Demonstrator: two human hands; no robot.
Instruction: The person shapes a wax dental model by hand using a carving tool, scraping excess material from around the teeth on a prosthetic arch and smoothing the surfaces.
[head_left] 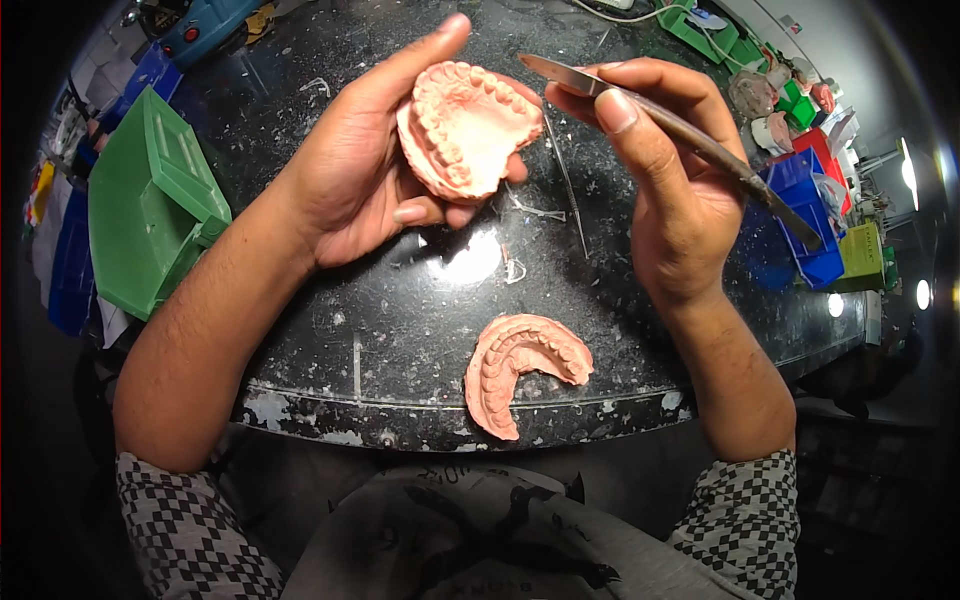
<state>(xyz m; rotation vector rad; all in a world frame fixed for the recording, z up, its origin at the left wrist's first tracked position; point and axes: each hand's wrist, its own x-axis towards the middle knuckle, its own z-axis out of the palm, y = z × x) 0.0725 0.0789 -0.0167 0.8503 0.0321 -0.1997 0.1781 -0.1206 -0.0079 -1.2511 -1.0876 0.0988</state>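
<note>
In my left hand (365,150) rests a pink plaster dental cast (468,125), its row of teeth and palate facing up. The thumb stands away from the cast while the other fingers support it from below. My right hand (680,180) grips a plaster knife (700,145) between thumb and fingers, its pointed blade directed at the cast but apart from it. A second pink dental cast (500,365), horseshoe-shaped, lies on the table near the front edge. Between my hands, a thin metal dental probe (573,195) lies on the black tabletop.
The black table (330,330) is speckled with plaster bits. A green plastic bin (150,210) stands at the left beside a blue bin (70,260). At the right are a blue bin (800,220), a red bin (830,150) and a yellow-green box (862,258).
</note>
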